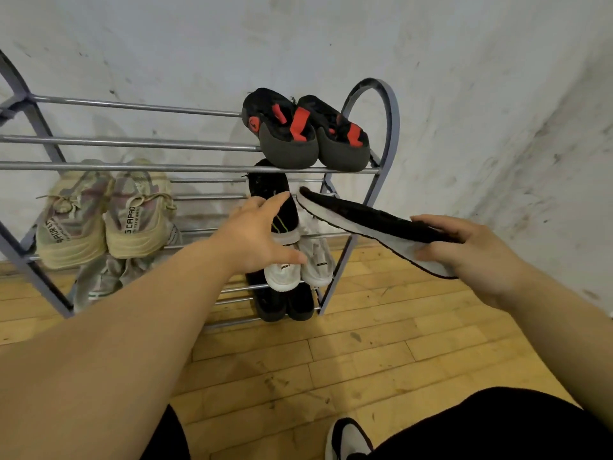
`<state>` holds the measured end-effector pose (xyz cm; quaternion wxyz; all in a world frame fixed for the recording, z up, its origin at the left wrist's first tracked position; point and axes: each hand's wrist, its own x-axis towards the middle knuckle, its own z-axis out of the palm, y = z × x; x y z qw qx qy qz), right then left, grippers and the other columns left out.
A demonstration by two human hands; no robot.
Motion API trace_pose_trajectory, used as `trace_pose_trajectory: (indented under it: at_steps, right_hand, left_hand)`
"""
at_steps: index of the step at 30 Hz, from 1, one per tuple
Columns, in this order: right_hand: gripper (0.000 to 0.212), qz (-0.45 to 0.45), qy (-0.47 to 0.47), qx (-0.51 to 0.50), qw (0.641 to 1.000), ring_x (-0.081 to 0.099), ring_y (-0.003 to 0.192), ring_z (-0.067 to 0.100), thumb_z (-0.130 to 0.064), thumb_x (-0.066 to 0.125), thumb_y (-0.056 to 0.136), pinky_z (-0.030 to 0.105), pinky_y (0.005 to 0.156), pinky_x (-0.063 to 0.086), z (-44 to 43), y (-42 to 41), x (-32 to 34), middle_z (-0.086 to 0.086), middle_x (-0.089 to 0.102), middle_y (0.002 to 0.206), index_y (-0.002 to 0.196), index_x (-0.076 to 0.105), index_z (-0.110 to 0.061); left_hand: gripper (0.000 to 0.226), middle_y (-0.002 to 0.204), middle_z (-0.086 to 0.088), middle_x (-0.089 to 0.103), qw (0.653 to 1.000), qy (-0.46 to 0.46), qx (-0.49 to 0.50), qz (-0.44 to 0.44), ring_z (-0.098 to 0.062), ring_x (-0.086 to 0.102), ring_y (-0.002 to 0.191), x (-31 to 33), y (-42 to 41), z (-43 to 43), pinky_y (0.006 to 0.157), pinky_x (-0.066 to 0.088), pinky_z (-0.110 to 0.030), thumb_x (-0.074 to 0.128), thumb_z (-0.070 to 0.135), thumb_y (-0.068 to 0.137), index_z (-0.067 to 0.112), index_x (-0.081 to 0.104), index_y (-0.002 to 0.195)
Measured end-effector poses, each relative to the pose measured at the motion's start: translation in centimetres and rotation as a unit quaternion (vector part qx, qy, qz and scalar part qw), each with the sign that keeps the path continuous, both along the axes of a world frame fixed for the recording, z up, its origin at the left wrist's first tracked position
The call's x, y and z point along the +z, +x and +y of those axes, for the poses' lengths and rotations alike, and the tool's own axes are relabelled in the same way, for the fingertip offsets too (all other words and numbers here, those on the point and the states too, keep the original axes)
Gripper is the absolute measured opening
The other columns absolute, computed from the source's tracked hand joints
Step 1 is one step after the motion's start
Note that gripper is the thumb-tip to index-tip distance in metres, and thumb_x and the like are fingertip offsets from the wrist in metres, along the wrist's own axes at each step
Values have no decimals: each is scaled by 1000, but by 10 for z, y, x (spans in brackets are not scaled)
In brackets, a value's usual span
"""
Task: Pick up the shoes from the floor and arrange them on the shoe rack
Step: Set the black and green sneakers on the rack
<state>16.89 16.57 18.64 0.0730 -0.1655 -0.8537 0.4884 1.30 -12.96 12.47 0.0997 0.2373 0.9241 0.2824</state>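
One black knit sneaker with a white sole (374,224) sits pinched at its heel in the right hand (477,254), toe aimed left at the grey metal shoe rack (381,127). Left hand (255,237) is spread open, holding nothing, against its shelved black mate (275,197), so the gap lies just right of that.

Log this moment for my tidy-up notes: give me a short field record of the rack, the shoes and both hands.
rack: metal, several tiers, against the wall
top tier: black-and-red pair, right end
second tier: beige pair at left; single black shoe at right
lower tiers: white pair, black pair
left hand: open, at the single black shoe
right hand: grip on black white-soled shoe, toe aimed at second tier
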Motion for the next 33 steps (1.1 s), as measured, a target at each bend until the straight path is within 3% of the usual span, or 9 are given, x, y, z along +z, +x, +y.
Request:
trace_pose_trajectory:
  at_steps: [4,9,11,13,17,21,24,28,33]
  right_hand:
    - [37,1,80,19,997,64,94,7,-24,76,89,18,68,51,-19,-12,-18,-20,68,105,113,64,-51]
    - [44,8,135,20,991,66,72,15,-34,67,94,18,48,48,-52,-53,-48,0,67,106,138,59,-36]
    - [51,19,136,-7,990,67,81,22,-43,61,93,20,53,53,-68,-74,-59,8,58,118,144,52,-37]
    - [58,15,157,-37,987,62,98,32,-51,55,93,38,78,60,-83,-94,-69,11,47,126,148,46,-39]
    - [63,-66,169,-60,982,49,122,41,-54,51,97,47,109,43,-104,-124,-85,18,38,139,153,36,-33]
    - [87,-161,134,2,978,43,130,36,-50,60,81,45,105,46,-106,-127,-92,13,41,143,158,24,-33]
    - [75,-115,131,37,984,55,105,26,-31,67,89,34,80,51,-98,-122,-86,4,53,117,156,33,-26]
    - [70,-51,163,10,985,56,96,23,-24,64,93,21,57,41,-83,-127,-82,3,57,119,157,35,-25]
    - [58,-15,164,-15,986,57,104,22,-33,63,99,27,77,44,-90,-140,-85,5,63,133,153,43,-22]
  left_hand:
    - [120,168,-5,12,1000,-14,-2,-26,-32,13,154,-24,-9,5,121,26,-53,70,83,61,50,8,158]
    - [85,168,-5,5,999,-48,8,-9,-34,15,153,-47,-11,10,122,25,-50,61,65,89,41,20,160]
    - [68,166,-3,10,999,-30,19,12,-33,26,148,-52,-11,10,120,29,-47,56,52,98,39,28,158]
    - [55,163,-4,19,999,-2,27,43,-32,31,145,-57,-12,9,118,32,-43,54,39,102,36,37,155]
    - [46,158,-3,30,997,34,26,70,-29,34,142,-58,-15,7,114,34,-34,52,23,105,32,49,150]
    - [44,162,-6,20,997,52,38,51,-29,38,141,-58,-18,4,111,35,-30,53,20,104,33,53,147]
    - [45,168,-9,6,994,59,87,21,-32,37,145,-60,-21,-2,114,38,-35,55,23,103,36,53,146]
    - [45,158,-10,38,995,63,79,-8,-27,38,145,-57,-28,-2,118,35,-43,55,31,103,41,52,146]
    - [42,151,5,53,994,69,79,-7,-24,58,125,-53,-28,-2,103,49,-41,54,30,103,42,55,143]
